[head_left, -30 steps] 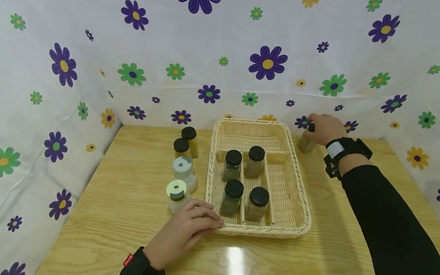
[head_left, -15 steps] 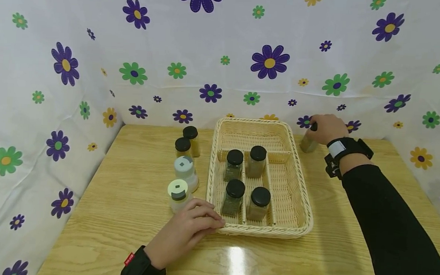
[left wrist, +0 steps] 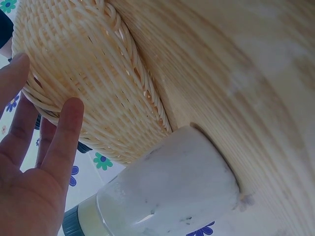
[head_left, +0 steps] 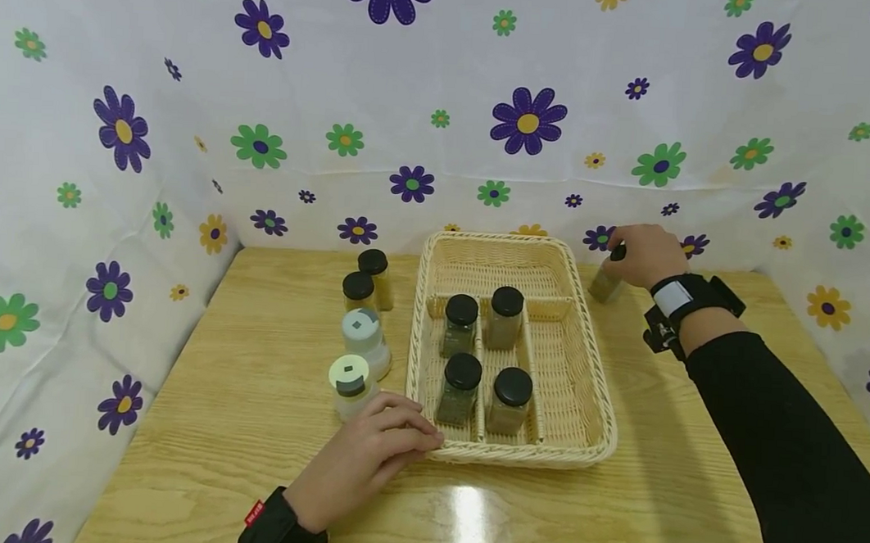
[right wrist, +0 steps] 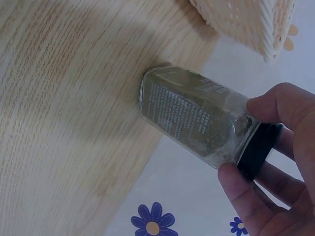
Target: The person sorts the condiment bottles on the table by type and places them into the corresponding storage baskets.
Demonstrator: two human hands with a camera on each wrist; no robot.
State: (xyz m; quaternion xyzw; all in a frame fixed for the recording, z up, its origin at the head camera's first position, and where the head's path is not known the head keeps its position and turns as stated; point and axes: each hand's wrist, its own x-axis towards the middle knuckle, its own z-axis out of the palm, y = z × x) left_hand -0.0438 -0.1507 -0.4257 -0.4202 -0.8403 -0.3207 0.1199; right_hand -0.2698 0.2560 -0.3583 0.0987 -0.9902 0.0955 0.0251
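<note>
In the head view my left hand [head_left: 366, 452] holds the near left corner of a divided wicker basket [head_left: 573, 457], fingers over the rim. The left wrist view shows its fingertips at the woven wall, beside a white-bodied jar [left wrist: 170, 184]. At the back right, my right hand [head_left: 646, 254] grips a spice jar [head_left: 606, 282] near its black lid. Up close, that glass jar [right wrist: 189, 115] is square-sided, with pale lettering and greenish-brown powder inside. It leans, its base at the tabletop. Inside the basket, black-lidded jars [head_left: 462, 388] stand in the left and middle compartments.
Left of the basket stand two black-lidded jars [head_left: 373, 262] with yellowish contents and two pale-lidded jars [head_left: 349, 374]. A white flowered cloth [head_left: 304, 92] rises behind and beside the wooden table [head_left: 237, 376].
The right wrist has shifted slightly to the right, and the jar in that hand leans a little more. My left hand stays on the basket corner.
</note>
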